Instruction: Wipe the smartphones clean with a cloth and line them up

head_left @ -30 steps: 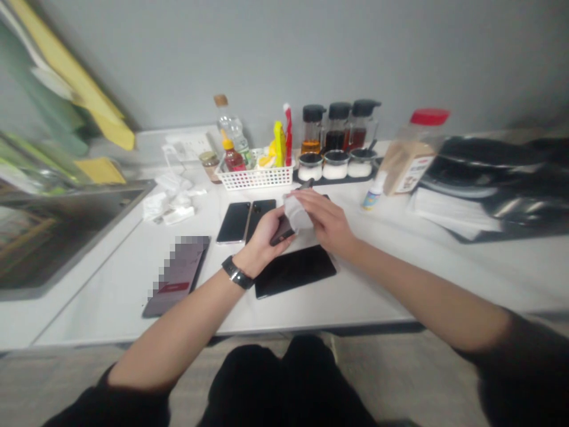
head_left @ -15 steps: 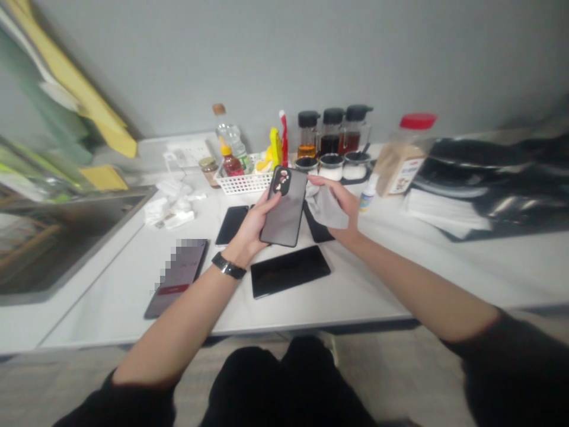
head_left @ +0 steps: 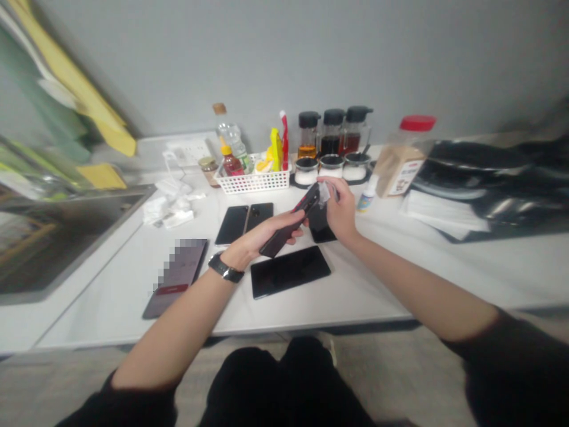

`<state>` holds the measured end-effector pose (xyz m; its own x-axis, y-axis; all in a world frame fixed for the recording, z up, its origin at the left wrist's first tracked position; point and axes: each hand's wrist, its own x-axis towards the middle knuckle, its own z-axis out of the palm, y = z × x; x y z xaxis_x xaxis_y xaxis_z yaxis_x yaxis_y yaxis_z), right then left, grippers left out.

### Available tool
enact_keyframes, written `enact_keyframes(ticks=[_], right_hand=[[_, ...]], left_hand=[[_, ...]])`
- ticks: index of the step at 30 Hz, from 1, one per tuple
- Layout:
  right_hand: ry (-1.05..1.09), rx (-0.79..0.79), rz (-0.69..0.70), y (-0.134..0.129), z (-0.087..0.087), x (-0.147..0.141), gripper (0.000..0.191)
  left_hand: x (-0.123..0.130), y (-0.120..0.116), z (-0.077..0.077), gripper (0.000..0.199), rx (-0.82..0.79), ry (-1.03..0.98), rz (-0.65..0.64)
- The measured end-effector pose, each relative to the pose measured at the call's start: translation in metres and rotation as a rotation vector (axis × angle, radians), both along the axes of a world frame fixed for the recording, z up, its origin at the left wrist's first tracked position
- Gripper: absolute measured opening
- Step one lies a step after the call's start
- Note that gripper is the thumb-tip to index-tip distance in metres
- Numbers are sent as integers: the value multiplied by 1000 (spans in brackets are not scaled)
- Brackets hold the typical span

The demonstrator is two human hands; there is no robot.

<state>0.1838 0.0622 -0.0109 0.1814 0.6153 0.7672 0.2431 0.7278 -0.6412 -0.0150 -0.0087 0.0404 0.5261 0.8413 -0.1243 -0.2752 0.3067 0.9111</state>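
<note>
My left hand (head_left: 262,234) is wrapped round a dark phone (head_left: 279,241), tilted with its narrow side toward me. Pinched in my right hand (head_left: 342,207) is a crumpled grey cloth (head_left: 323,194), which touches the phone's upper end. Below the two hands a black phone (head_left: 291,271) lies flat on the white counter (head_left: 355,290). Another dark phone (head_left: 320,228) lies partly hidden beneath my right hand. Two more, a black phone (head_left: 232,225) and one with a round camera (head_left: 261,213), rest side by side behind my left wrist.
Near my left forearm lies a larger phone (head_left: 178,287) with its screen lit. A sink (head_left: 102,237) is at the left. Along the wall stand a white basket (head_left: 255,182), sauce bottles (head_left: 332,133), seasoning jars (head_left: 331,166) and a red-lidded jar (head_left: 406,157). A small bottle (head_left: 367,196) stands right of my hand.
My left hand has turned the phone from its back facing me to a tilted, edge-on pose. My right hand has brought the cloth, now bunched smaller, onto the phone's upper end.
</note>
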Motion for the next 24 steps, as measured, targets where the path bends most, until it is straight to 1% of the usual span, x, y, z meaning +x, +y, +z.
enact_keyframes(ticks=[3, 5, 7, 10, 12, 14, 18, 20, 22, 24], right_hand=[[-49, -57, 206, -15, 2, -6, 37], [-58, -45, 278, -26, 6, -9, 38], [-100, 37, 251, -37, 11, -10, 35], [-174, 169, 173, -44, 17, -10, 29], [-148, 151, 166, -42, 18, -9, 27], [-74, 68, 216, -35, 15, -9, 28], [63, -73, 434, -15, 1, -10, 42], [79, -118, 487, -7, -5, -11, 48], [83, -143, 444, -3, -8, -10, 47], [120, -123, 306, -4, -6, -8, 41]], left_hand=[[2, 2, -3, 44, 46, 139, 1], [3, 3, -4, 48, 71, 192, -4], [2, 4, -5, 52, 85, 239, 4], [3, 6, -8, 64, 42, 279, 32], [4, 7, -10, 72, 5, 272, 56], [5, 8, -12, 75, 6, 267, 89], [3, 12, -13, 63, 75, 224, 181], [3, 13, -13, 56, 104, 225, 214], [3, 12, -13, 51, 122, 268, 243], [4, 10, -11, 48, 106, 314, 253]])
